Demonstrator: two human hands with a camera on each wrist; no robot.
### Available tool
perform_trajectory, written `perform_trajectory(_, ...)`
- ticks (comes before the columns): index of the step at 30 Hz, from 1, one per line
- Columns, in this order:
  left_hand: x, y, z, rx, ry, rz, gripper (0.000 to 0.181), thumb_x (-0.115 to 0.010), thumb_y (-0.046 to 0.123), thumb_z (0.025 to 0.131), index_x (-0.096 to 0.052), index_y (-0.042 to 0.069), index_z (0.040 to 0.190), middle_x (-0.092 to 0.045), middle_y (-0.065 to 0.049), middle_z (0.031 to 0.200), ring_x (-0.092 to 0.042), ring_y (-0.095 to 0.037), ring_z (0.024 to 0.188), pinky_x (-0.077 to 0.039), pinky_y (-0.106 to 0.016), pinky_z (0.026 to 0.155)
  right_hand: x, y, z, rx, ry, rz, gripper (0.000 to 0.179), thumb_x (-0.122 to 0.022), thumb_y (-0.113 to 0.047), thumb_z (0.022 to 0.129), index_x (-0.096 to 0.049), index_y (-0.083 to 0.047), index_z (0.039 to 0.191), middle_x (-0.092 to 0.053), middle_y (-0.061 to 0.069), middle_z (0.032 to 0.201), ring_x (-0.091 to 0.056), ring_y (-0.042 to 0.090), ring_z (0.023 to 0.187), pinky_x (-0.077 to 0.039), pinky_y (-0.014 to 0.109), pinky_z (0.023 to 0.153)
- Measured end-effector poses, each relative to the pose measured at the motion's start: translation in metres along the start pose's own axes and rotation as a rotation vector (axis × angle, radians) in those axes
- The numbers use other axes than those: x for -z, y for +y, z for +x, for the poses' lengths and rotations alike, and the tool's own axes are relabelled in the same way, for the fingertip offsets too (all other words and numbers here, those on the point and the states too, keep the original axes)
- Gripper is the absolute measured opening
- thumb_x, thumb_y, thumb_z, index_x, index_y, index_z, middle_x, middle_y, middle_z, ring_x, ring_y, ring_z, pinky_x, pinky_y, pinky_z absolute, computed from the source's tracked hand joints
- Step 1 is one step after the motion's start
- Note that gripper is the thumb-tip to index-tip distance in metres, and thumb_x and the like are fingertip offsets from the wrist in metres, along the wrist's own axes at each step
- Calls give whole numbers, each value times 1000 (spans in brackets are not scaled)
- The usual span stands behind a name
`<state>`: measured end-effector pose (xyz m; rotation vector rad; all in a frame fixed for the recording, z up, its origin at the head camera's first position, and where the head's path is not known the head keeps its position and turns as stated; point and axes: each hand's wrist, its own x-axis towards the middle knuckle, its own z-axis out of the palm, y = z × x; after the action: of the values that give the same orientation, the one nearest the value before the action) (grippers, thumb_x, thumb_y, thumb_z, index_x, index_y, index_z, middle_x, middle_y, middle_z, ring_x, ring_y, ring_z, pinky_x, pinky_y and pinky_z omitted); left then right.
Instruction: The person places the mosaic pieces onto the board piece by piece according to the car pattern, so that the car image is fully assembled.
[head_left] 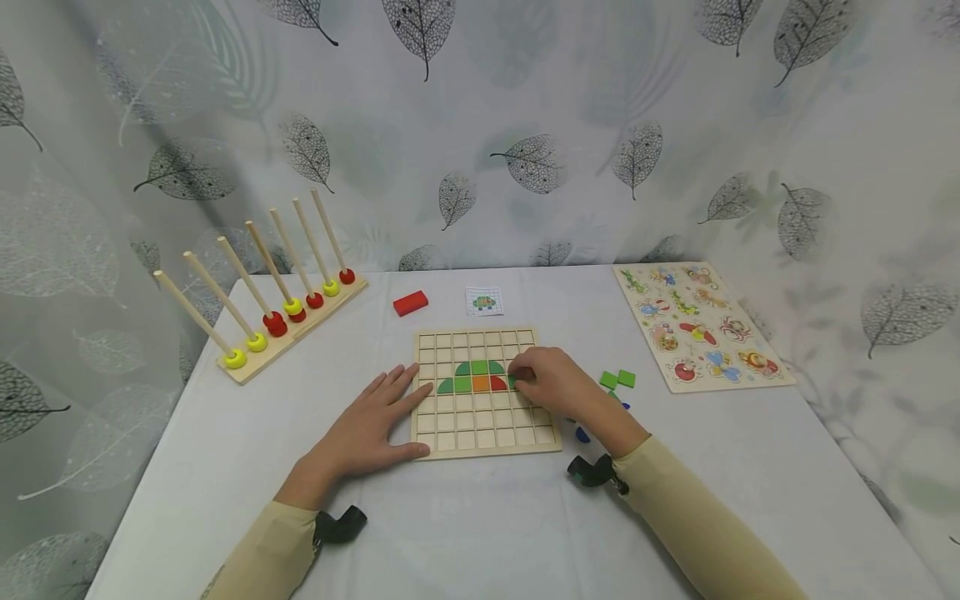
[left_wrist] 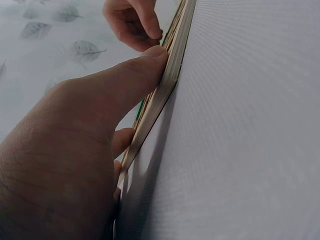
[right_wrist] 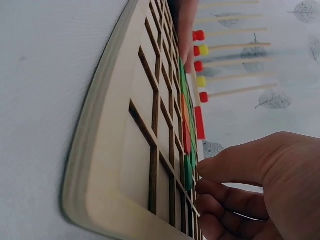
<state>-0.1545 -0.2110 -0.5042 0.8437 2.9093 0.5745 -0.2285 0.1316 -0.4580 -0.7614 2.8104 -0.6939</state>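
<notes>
A square wooden grid board [head_left: 487,437] lies on the table, with green, orange and red tiles set in two rows. My left hand [head_left: 367,421] rests along its left side with fingers spread, the thumb [left_wrist: 145,62] at the board's near corner. On the right of the pattern, my right hand [head_left: 553,385] has curled fingers and pinches a small green tile [right_wrist: 188,172] at the end of the lower row, next to the red tile [head_left: 498,383]. The fingers partly cover this tile in the head view.
Loose green squares [head_left: 618,380] and blue pieces [head_left: 582,434] lie beside the right forearm. A picture card [head_left: 484,301] and a red block [head_left: 410,303] lie behind the board. A peg rack with beads [head_left: 300,325] stands back left; an animal puzzle board [head_left: 697,325] lies back right.
</notes>
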Motion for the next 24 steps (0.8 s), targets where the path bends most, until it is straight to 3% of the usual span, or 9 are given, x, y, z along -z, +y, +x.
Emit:
perform_trajectory(12,-1,0,0,-24,29,1,94,-67,73,93,-45,20,168,-25,-11,178,-19,-35,164,-19,-54,132,21,9,-8,-13,38,-20,24,-77,-12,100,-79,-5,123,-75,5,114,-69,22,103,-60,43,91)
perform_trajectory(24,0,0,0,-7,2,4,97,-67,74,92,-41,22,170,-20,-7,180,-14,-31,166,-14,-50,133,42,23,-25,-39,71,-32,27,-79,-10,98,-78,-3,124,-74,6,114,-67,25,104,-59,45,93)
